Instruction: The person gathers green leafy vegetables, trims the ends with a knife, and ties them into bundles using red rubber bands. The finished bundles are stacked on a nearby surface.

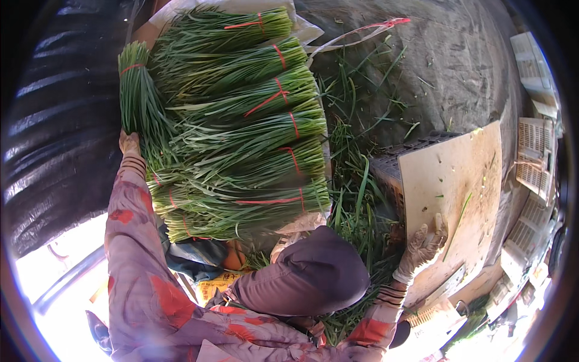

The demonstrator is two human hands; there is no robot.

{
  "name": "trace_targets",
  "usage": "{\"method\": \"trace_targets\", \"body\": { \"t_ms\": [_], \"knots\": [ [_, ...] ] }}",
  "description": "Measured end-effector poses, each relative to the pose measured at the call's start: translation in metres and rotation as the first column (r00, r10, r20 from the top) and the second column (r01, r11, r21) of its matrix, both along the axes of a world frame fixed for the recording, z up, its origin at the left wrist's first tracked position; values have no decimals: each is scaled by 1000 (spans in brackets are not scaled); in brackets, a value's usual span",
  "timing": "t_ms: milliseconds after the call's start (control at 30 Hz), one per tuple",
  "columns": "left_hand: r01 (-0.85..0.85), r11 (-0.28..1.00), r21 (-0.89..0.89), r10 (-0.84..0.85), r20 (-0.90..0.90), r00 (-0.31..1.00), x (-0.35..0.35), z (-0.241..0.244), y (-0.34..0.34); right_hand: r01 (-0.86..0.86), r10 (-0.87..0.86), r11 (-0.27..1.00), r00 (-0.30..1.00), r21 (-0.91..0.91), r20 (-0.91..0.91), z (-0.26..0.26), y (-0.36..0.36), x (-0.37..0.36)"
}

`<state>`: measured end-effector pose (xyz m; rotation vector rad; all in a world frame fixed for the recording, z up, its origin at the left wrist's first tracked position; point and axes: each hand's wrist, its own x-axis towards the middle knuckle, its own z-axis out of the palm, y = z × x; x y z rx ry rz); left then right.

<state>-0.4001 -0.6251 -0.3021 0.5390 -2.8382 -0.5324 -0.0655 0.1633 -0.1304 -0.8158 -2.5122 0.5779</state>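
Observation:
My left hand (130, 144), in a glove, grips a bundle of garlic chives (139, 95) at the far left; its fingers are hidden by the leaves. A red band ties that bundle near its pale stem ends, which point away from me. Beside it, more banded chive bundles (244, 126) lie in a row on a pale sheet (312, 31), most with their stems to the right. My gloved right hand (425, 240) rests at the near part of a flat, light board (452, 181), fingers apart and holding nothing. A loose green leaf (457, 226) lies on the board close to it.
A dark plastic crate (389, 167) stands under the board's left side. Loose chive leaves (357, 203) litter the ground between bundles and board. Black plastic sheeting (63, 113) rises at left. Light plastic baskets (536, 154) line the right edge. My bent knee (325, 267) is in front.

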Motion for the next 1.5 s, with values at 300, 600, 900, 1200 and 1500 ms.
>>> {"method": "trace_targets", "body": {
  "t_ms": [300,600,900,1200,1500],
  "knots": [
    [-116,993,-4,111,300,948,-5,23,65,3,-3,999,1000,55,15,8,1,0],
    [281,885,-371,-303,-1,953,64,146,248,-12,15,966,1000,258,-11,-1,7,10],
    [972,227,61,-870,461,174,283,128,442,-112,113,993,993,-28,24,42,-26,95],
    [995,96,2,-974,208,93,257,25,413,103,72,963,789,-248,610,-18,-141,279],
    [928,244,281,-968,19,249,171,94,466,284,-66,894,847,-345,528,-87,-114,231]
  ]
}}
